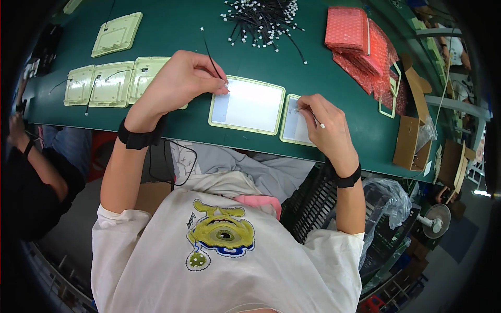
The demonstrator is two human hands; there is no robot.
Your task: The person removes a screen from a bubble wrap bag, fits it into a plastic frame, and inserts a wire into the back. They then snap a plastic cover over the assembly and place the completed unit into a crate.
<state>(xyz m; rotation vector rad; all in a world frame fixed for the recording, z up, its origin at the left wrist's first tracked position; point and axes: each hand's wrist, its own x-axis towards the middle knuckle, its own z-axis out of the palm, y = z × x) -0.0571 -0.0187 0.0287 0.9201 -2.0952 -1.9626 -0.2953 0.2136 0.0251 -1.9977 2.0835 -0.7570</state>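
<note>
My left hand [180, 78] pinches a thin black cable [210, 52] with white end connectors, its lower tip touching the top left corner of a pale green framed panel [250, 107] with a white face. My right hand [321, 122] holds a small white-tipped tool or connector [319, 124] over a second, smaller panel [295, 128] lying just right of the first. Both wrists wear black bands.
Several pale green panels [107, 83] with cables lie in a row at the left, one more [117, 34] behind. A heap of black cables [263, 18] sits at the back, pink bubble-wrap packets [360, 39] at the right, cardboard boxes [412, 141] beyond. Another person [31, 167] sits left.
</note>
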